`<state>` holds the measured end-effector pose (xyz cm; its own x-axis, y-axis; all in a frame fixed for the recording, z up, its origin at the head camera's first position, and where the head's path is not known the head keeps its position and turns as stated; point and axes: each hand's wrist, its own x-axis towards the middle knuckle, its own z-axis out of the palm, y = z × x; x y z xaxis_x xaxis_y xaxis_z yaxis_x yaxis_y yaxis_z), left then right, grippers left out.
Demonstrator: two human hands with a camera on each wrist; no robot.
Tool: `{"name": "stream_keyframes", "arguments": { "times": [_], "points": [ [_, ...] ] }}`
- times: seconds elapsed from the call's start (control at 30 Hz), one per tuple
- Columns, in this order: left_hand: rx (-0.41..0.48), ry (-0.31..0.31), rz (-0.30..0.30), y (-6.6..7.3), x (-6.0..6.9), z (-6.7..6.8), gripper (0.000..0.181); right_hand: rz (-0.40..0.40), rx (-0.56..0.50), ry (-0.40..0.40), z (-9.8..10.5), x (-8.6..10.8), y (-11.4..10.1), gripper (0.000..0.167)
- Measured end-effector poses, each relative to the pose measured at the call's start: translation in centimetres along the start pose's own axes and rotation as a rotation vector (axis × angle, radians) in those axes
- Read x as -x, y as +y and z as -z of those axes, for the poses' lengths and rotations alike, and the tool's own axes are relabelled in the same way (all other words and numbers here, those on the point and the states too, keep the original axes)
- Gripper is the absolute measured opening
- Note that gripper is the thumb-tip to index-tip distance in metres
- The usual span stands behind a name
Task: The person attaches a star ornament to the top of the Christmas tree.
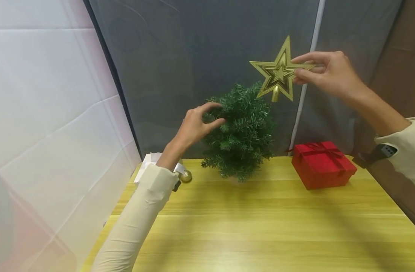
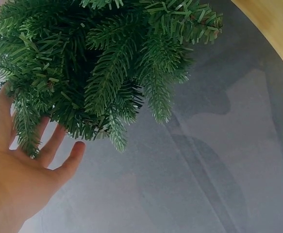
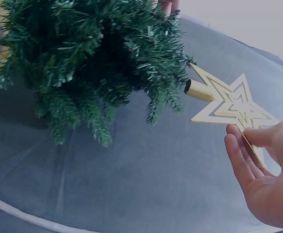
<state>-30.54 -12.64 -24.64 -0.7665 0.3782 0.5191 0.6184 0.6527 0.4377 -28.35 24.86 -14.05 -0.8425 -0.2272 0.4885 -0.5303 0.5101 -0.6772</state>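
A gold star (image 1: 280, 73) with a short hollow stem is pinched by one point between the thumb and fingers of my right hand (image 1: 333, 73). It hangs upright just above and right of the top of a small green tree (image 1: 244, 132). In the right wrist view the stem of the star (image 3: 238, 104) faces the tree's tip. My left hand (image 1: 195, 122) is at the tree's upper left side, thumb and fingers spread apart. In the left wrist view branches lie over the fingers of that hand (image 2: 24, 170); whether they press on them I cannot tell.
A red gift box (image 1: 324, 166) with a ribbon stands at the table's back right. Behind my left forearm are a gold ball (image 1: 186, 176) and some white paper (image 1: 147, 162) at the back left. A grey curtain (image 1: 193, 49) hangs behind the wooden table (image 1: 261, 226), a white one at left.
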Motion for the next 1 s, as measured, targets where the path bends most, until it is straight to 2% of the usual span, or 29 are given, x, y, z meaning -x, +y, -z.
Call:
{"name": "stream_keyframes", "arguments": {
  "times": [0.5,0.67,1.0],
  "points": [
    [0.01,-0.011,-0.007,0.0,-0.1,0.0,0.052,0.029,-0.049,0.016,-1.5,-3.1,-2.5,0.039],
    [0.002,-0.015,-0.003,0.0,-0.1,-0.1,0.052,0.048,-0.121,0.023,-2.3,-4.5,-3.1,0.037],
    [0.002,-0.017,-0.003,-0.1,-0.1,-0.1,0.052,0.068,-0.174,0.022,-4.3,-6.5,-3.8,0.035]
  ]
}}
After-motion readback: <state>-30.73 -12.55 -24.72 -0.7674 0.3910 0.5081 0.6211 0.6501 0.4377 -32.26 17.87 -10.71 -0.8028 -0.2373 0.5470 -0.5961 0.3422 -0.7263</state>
